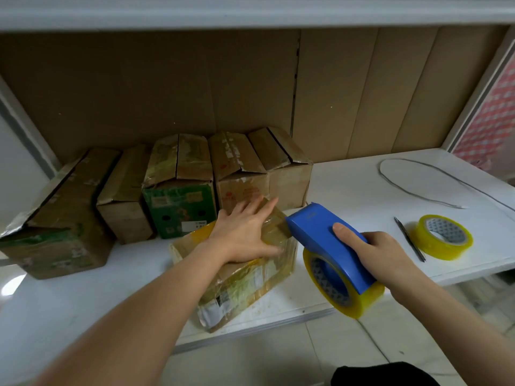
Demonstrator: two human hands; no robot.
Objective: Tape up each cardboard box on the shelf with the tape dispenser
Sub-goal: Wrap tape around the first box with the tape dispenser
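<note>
A small cardboard box (245,285), wrapped in shiny tape, lies near the front edge of the white shelf (348,190). My left hand (245,232) presses flat on its top with straight fingers. My right hand (373,254) grips a blue tape dispenser (328,243) loaded with a yellow tape roll (334,285). The dispenser's front end touches the box's right top edge. Behind stands a row of several worn cardboard boxes (178,185) with loose flaps.
A spare yellow tape roll (443,236) and a thin pen-like tool (409,239) lie on the shelf to the right. A grey cord (401,188) loops behind them. Cardboard sheets (362,93) line the back wall. An upper shelf (250,12) hangs overhead.
</note>
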